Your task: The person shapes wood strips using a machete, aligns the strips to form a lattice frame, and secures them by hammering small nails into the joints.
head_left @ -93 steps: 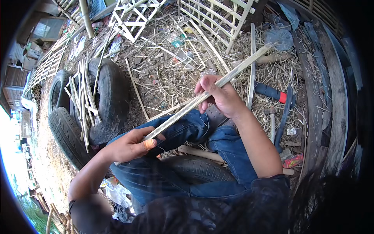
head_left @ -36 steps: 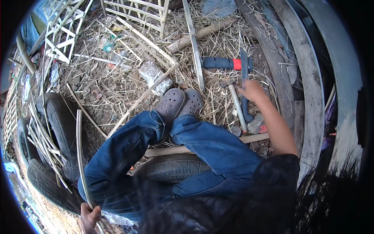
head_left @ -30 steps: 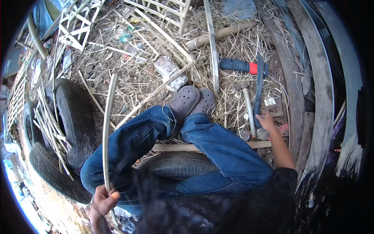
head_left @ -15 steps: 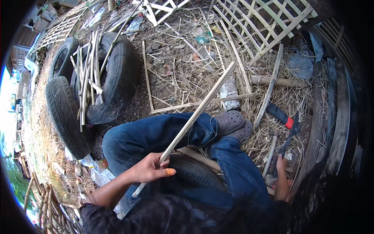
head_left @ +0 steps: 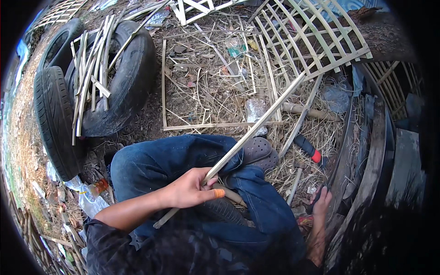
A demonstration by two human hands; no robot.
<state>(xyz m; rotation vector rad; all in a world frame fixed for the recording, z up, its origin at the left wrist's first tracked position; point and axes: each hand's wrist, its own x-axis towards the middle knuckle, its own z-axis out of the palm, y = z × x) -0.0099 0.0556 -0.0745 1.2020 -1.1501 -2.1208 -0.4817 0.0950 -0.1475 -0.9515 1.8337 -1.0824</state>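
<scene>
A long bamboo strip [head_left: 256, 128] lies in my left hand [head_left: 195, 188], gripped between thumb and fingers, one thumb wearing an orange bandage. It slants from near my lap up toward the lattice at the upper right. My right hand [head_left: 321, 204] is low at the right, wrapped round the dark handle of a machete [head_left: 315, 198]; its blade is hard to make out now. Close by, a hammer [head_left: 294, 183] with a pale handle lies on the ground. Beyond it is a black-and-red tool handle [head_left: 308, 149]. My jeans-covered legs are folded over a tire [head_left: 220, 208].
Stacked tires [head_left: 133, 78] at the left carry a bundle of bamboo strips [head_left: 95, 68]. A rectangle of thin strips [head_left: 201, 125] lies on straw-littered ground ahead. A bamboo lattice [head_left: 316, 46] is at the upper right. Weathered planks [head_left: 366, 178] line the right side.
The view has shifted. My left hand has moved slightly right with the bamboo strip. My right hand has turned with the machete, whose long dark blade showed plainly before.
</scene>
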